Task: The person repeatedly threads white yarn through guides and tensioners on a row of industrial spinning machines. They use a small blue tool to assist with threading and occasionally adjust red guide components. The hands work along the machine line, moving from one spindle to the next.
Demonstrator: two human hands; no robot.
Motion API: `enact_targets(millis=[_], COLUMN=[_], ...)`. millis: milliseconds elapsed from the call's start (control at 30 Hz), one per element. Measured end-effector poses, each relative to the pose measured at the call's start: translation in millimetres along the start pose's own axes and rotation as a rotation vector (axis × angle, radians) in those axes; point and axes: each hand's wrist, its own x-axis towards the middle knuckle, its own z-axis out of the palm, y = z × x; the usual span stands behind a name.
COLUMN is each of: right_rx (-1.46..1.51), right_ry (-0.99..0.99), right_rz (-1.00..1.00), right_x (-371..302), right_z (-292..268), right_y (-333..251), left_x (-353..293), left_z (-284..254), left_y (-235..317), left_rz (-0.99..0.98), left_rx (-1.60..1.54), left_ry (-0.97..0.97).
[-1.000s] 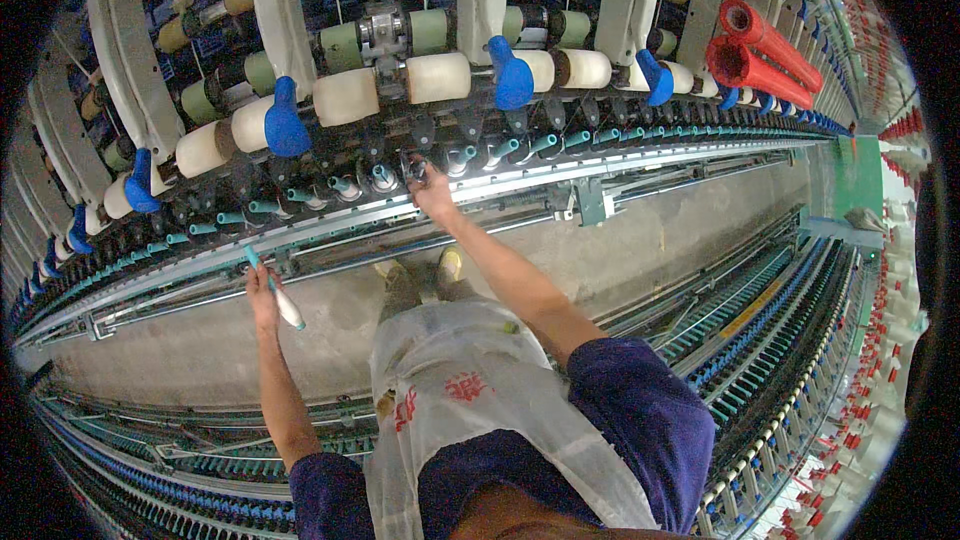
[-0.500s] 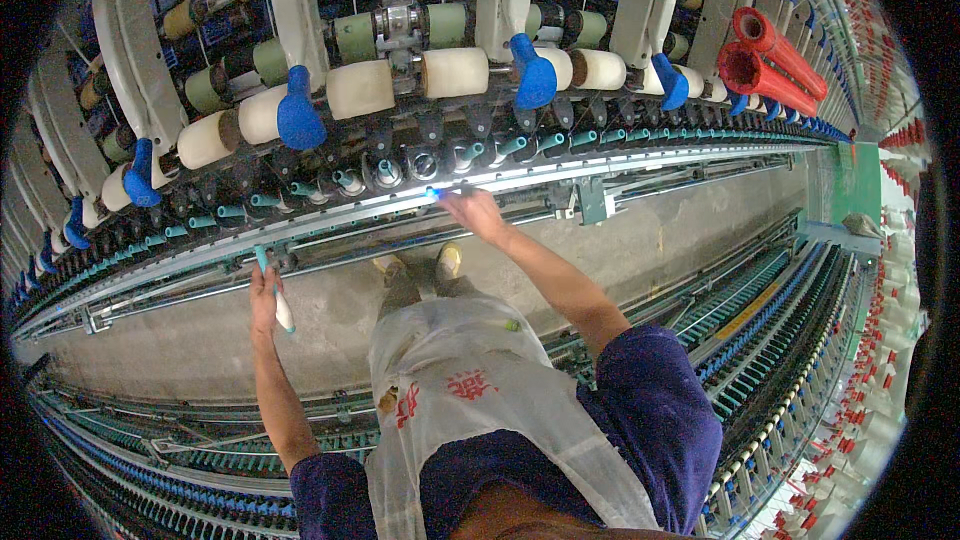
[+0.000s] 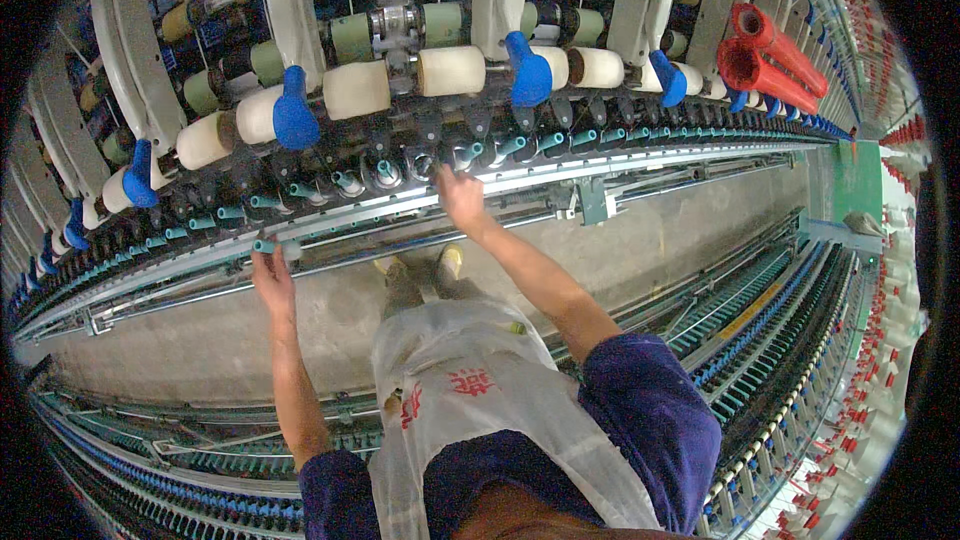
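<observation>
My left hand [image 3: 272,280] is closed around a yarn bobbin, whose teal tube end [image 3: 264,246] points up beside the rail. Part of its white yarn shows behind my fingers. Farther right, my right hand [image 3: 461,204] reaches over the pale metal rail [image 3: 385,203] to a spindle position [image 3: 421,162] in the row. Its fingers are drawn together there, and whatever they hold is hidden. Teal tubes [image 3: 386,169] stand on the neighbouring spindles to both sides.
Above the spindles run white rollers [image 3: 451,70] and grey arms with blue end levers [image 3: 297,115]. Red tubes [image 3: 770,65] rest on the machine at the right. A second machine [image 3: 740,340] stands behind me across the concrete floor [image 3: 650,230].
My right hand has moved forward from the rail to the spindle. In my left hand the bobbin has turned from near upright to tilted, and that hand has risen slightly.
</observation>
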Motion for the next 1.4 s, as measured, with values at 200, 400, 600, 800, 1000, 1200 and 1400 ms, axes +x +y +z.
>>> enact_targets(millis=[200, 400, 600, 800, 1000, 1200, 1400], right_rx=[0.808, 0.836, 1.038, 0.909, 0.870, 0.587, 0.236], right_ry=[-0.326, -0.065, -0.297, -0.291, -0.161, -0.785, -0.445], right_rz=[0.494, 0.243, 0.110, 0.112, 0.221, 0.581, -0.232], right_x=[61, 88, 110, 105, 82, 24, 118], right_z=[-83, -173, -243, -250, -215, -112, -284], right_y=[-33, -78, -107, -120, -76, -74, -121], left_x=[-12, -5, -64, -90, -89, -98, -15], left_z=[92, 221, 271, 294, 316, 252, 177], left_y=[150, 158, 72, -40, -105, -21, 174], left_rz=[0.439, 0.180, 0.189, -0.879, -0.710, 0.034, 0.501], left_rx=[-0.407, 0.071, 0.002, -0.831, -0.224, -0.057, -0.591], left_ry=[-0.262, -0.318, 0.027, -0.191, -0.396, -0.911, -0.251])
